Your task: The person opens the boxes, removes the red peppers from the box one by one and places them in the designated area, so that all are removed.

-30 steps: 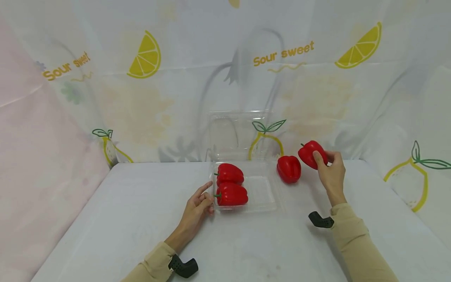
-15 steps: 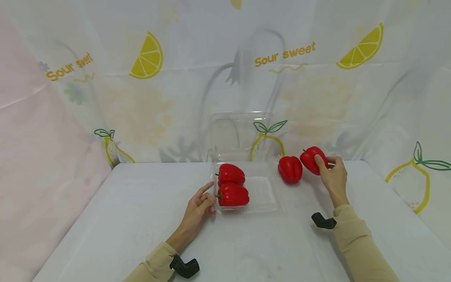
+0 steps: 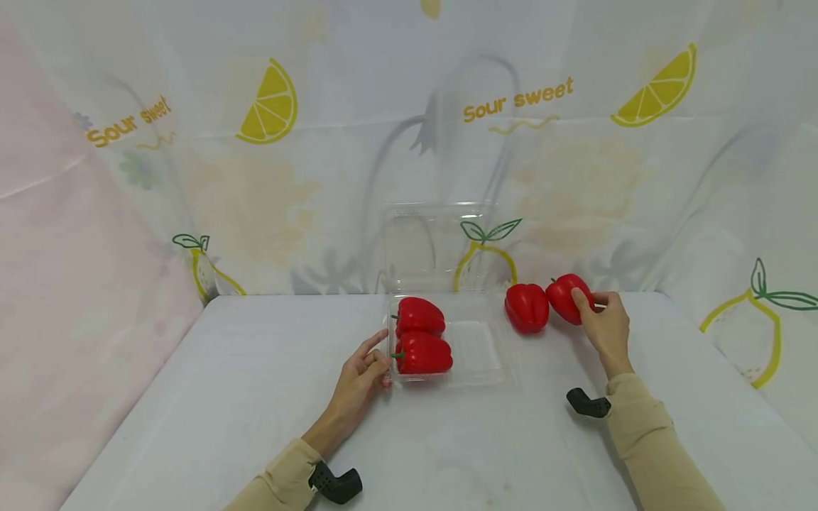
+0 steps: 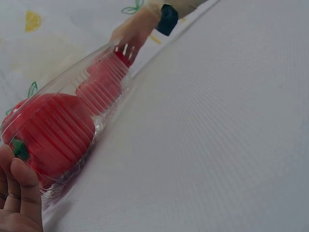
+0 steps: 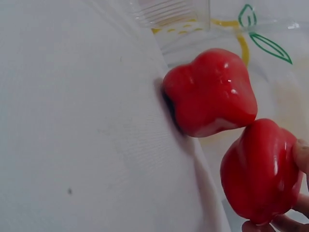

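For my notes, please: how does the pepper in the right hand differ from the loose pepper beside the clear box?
The held pepper is gripped by the right hand; the loose pepper rests on the table, unheld. In the head view, the held pepper shows its stem; the loose pepper shows none. Both are red and glossy.
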### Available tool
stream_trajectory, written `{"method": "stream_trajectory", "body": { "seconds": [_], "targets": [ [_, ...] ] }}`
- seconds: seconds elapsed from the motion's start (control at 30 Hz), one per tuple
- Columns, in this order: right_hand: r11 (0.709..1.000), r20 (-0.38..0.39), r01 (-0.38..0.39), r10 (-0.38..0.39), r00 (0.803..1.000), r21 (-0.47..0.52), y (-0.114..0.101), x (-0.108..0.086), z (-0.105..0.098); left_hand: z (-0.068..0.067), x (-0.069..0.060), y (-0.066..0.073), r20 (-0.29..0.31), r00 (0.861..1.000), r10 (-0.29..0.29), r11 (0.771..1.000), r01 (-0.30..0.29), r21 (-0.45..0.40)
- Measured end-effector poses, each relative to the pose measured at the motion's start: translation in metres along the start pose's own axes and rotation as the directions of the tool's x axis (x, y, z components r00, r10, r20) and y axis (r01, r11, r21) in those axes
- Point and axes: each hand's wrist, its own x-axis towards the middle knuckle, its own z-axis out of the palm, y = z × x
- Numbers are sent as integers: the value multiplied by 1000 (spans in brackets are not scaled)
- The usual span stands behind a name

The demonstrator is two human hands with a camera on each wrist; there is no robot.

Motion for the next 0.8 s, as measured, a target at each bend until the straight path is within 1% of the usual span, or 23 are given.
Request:
{"method": "stream_trajectory", "body": {
  "seconds": [0.17,0.33,0.43,0.63,0.8],
  "targets": [
    [999,36,-29,30,999,-26,3,-1,-1,1,1,-1,0,1000,12,1000,-12,-2],
    [998,64,-36,38,997,-46,8,-1,-2,2,1,-1,-4,1000,18,1000,-18,-4],
    [998,85,-47,50,995,-35,13,0,-3,1,1,-1,1,1000,20,1000,-20,-1],
    [998,155,-64,67,986,-26,24,3,-4,0,0,-2,-1,999,32,999,-32,1],
    [997,139,-70,68,988,13,33,2,-4,0,1,-2,-2,999,35,999,-35,17]
  ]
}}
